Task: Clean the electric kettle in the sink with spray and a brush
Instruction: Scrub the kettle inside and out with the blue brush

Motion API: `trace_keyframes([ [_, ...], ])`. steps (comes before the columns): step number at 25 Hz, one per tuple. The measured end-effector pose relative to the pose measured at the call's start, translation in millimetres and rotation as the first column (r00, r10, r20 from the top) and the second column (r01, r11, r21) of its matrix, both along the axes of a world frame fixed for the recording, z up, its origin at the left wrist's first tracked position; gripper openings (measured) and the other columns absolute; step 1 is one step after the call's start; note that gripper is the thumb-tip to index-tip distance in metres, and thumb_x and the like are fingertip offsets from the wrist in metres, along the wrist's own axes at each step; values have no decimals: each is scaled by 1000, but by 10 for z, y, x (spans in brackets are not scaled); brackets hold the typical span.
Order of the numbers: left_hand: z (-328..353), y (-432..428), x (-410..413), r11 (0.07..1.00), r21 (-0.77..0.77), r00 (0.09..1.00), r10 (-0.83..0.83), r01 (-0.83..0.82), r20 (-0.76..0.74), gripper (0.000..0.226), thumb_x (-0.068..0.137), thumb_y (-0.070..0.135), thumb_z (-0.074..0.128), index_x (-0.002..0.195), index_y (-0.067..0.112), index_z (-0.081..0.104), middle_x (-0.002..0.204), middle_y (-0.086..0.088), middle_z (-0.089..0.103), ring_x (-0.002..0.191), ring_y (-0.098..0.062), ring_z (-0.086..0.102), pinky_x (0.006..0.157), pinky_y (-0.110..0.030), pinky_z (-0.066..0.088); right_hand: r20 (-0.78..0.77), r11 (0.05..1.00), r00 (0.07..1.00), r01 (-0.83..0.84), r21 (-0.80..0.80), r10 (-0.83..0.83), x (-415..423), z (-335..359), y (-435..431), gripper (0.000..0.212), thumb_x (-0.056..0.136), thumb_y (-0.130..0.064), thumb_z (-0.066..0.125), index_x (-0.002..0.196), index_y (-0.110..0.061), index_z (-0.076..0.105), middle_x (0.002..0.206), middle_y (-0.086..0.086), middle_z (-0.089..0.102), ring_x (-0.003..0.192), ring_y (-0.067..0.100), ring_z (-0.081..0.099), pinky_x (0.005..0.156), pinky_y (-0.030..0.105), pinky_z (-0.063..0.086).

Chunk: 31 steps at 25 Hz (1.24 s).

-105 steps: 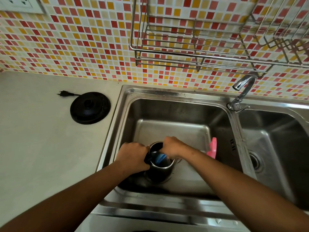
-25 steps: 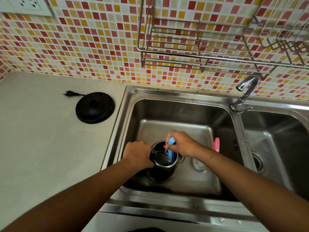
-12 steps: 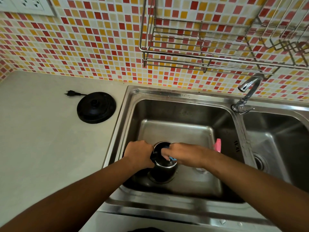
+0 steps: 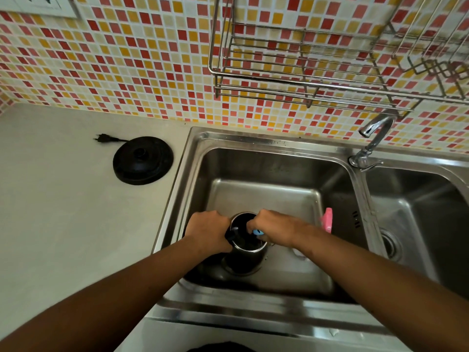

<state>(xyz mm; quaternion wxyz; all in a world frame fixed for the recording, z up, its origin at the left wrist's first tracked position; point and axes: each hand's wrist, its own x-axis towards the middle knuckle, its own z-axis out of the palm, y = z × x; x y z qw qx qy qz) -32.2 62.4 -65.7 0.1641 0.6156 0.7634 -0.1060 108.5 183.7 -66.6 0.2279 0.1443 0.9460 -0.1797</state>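
Observation:
A steel electric kettle (image 4: pixel 245 257) stands upright on the floor of the left sink basin (image 4: pixel 266 171), lid off, mouth facing up. My left hand (image 4: pixel 206 231) is closed around its black handle on the left side. My right hand (image 4: pixel 272 228) sits over the kettle's mouth, gripping a blue brush (image 4: pixel 258 232) whose head goes down inside the kettle and is mostly hidden. A pink spray bottle (image 4: pixel 327 219) stands just right of my right wrist, near the basin's right wall.
The kettle's black power base (image 4: pixel 143 160) with its plug lies on the grey counter left of the sink. A faucet (image 4: pixel 373 138) stands between the two basins. A wire dish rack (image 4: pixel 317 59) hangs on the tiled wall above. The right basin has a drain (image 4: pixel 389 243).
One second ago the blue brush stood higher above the kettle's rim; my right hand has since pushed it down into the kettle. My left hand stays on the handle.

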Motion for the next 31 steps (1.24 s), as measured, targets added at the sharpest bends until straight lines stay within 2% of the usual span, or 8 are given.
trace_keyframes([
  [4,4,-12,4,1000,9,1000,1,-1,-1,36,67,46,63,97,27,65,85,1,69,82,-23,67,61,-27,40,-1,882,938,326,-340,-347,66,-121,75,17,80,-10,71,95,-15,76,92,1,67,81,16,67,68,29,58],
  [7,-11,-6,9,1000,9,1000,10,-10,-5,36,66,46,63,96,26,66,82,1,69,80,-22,67,60,-26,39,-74,771,874,379,-511,-480,134,-189,8,22,75,-10,73,94,-20,78,92,-5,73,83,5,65,76,21,52],
  [11,-32,-5,0,1000,-1,1000,11,-11,-17,34,66,44,61,93,26,66,79,2,68,73,-21,64,59,-26,40,-246,898,876,351,-265,-415,8,-311,-133,27,82,-10,69,108,-15,71,108,6,71,99,21,66,87,35,53],
  [14,-32,-7,-6,1000,4,1000,-1,1,-30,35,65,46,62,94,26,67,79,1,68,74,-21,65,58,-27,40,-128,951,943,302,-66,-308,-16,-176,-34,21,87,-14,65,107,-10,69,106,12,65,95,30,66,77,36,55],
  [17,-29,-3,4,1000,5,1000,-1,1,-30,37,65,47,62,96,26,67,83,1,69,81,-22,67,61,-27,41,-4,949,958,282,-138,-285,75,-95,-1,23,84,-19,70,107,-12,71,107,10,65,96,25,64,79,34,53],
  [21,-19,-3,3,1000,-7,999,5,-5,-33,37,66,46,62,96,25,67,82,2,69,79,-21,67,61,-27,41,-103,915,928,328,-235,-359,41,-204,-147,22,82,-18,70,103,-18,72,102,10,69,92,26,65,82,40,54],
  [28,-14,-8,14,1000,11,999,-10,10,-38,39,66,46,61,99,27,67,85,1,69,83,-23,67,61,-28,39,-41,971,970,241,0,-240,111,-160,-92,19,85,-10,62,103,-9,69,106,14,65,97,32,64,82,39,54],
  [31,1,-8,19,1000,8,999,-9,9,-35,36,66,45,60,95,25,67,82,1,69,79,-22,67,60,-27,40,-29,946,959,271,-179,-280,53,-124,-171,25,81,-13,70,107,-15,71,111,11,65,101,26,63,86,34,52],
])
